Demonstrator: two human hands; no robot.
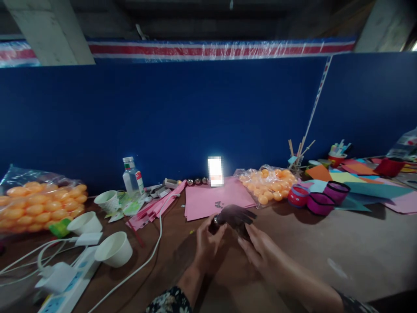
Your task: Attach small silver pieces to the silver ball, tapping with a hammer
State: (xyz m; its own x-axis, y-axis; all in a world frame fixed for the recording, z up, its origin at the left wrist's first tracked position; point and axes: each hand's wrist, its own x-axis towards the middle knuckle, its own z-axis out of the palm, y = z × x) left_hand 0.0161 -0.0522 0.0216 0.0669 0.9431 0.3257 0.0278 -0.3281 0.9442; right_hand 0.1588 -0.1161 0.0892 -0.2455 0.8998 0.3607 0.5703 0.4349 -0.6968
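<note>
A dark claw hammer is held above the brown table, its claws pointing right. My right hand is closed around the handle just below the head. My left hand is closed at the striking end, with a shiny dark round surface between thumb and fingers. Whether that surface is the hammer's face or a separate ball, I cannot tell. Just beyond my hands lies a stack of pink paper with a small cluster of tiny dark pieces on it.
Shiny metal balls and a glowing, blurred-out screen stand behind the paper. Bags of orange balls lie right and left. Paper cups, a power strip and a white cable occupy the left; felt rings the right.
</note>
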